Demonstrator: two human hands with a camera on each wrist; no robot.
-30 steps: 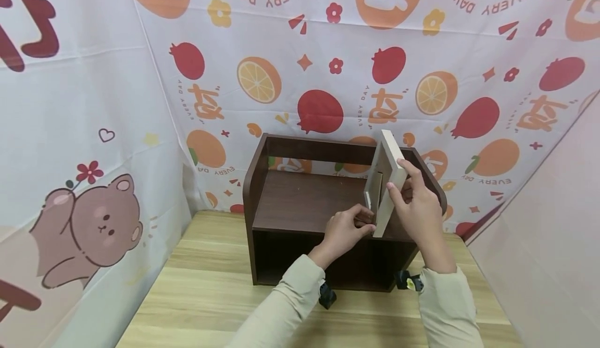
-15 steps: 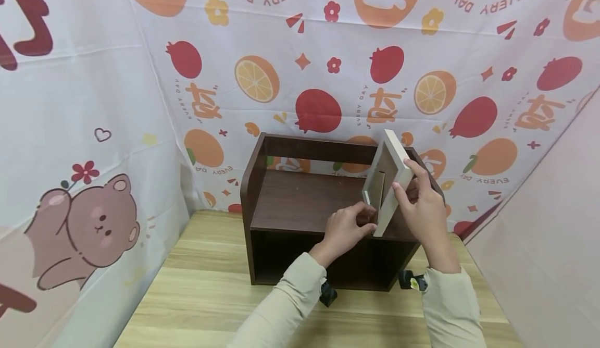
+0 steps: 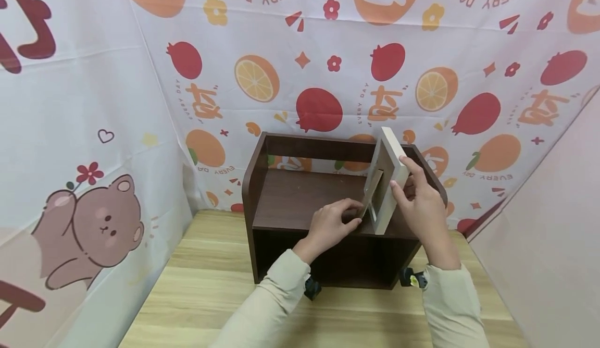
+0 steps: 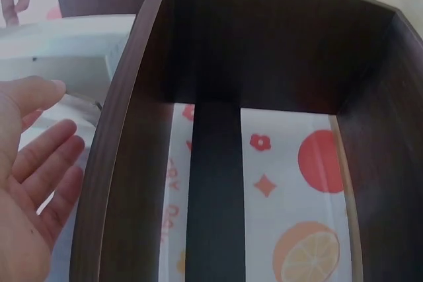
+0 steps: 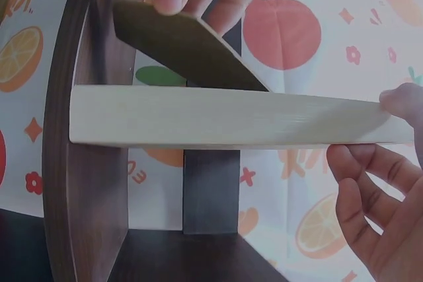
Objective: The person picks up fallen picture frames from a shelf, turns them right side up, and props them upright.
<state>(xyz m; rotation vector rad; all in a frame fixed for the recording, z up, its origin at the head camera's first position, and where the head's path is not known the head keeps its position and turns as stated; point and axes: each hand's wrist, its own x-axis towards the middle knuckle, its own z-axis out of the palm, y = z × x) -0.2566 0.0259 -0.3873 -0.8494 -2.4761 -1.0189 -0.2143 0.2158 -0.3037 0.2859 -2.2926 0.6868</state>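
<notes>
The shelf unit [image 3: 300,202] looks like dark matt wood laminate. The picture frame [image 3: 390,181] is pale, smooth wood. The table [image 3: 201,285] shows light woodgrain; the backdrop [image 3: 328,51] is printed cloth.

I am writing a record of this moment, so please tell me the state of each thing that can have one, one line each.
Picture frame: upright on the shelf top, held at its edge by the right hand.
Back stand: swung out from the frame, pulled by the left hand.
Dark wooden shelf: upright on the table; its lower compartment holds nothing visible.
</notes>
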